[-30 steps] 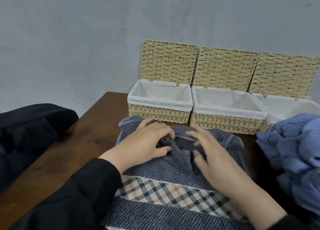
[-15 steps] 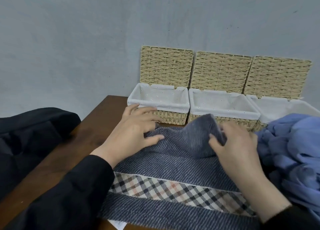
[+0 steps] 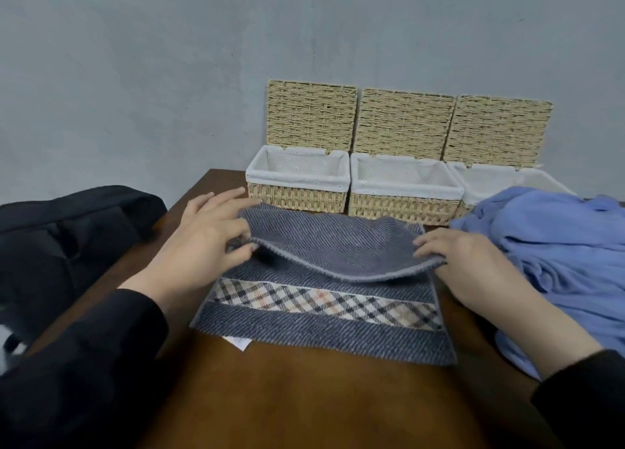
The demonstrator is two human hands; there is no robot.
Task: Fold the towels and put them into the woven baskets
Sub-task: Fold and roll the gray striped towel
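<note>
A grey striped towel with a plaid band lies on the wooden table; its far half is folded over toward me. My left hand pinches the left corner of that folded edge. The right corner is held by my right hand. Three woven baskets with white liners and raised lids stand behind the towel: the left basket, the middle basket and the right basket, which is partly hidden by blue cloth.
A crumpled pile of blue towels fills the table's right side. A black garment lies off the table's left edge. A grey wall rises right behind the baskets.
Both hands moved apart from the towel's middle to its far corners. The bunched far half is now spread flat and drawn over toward me.
</note>
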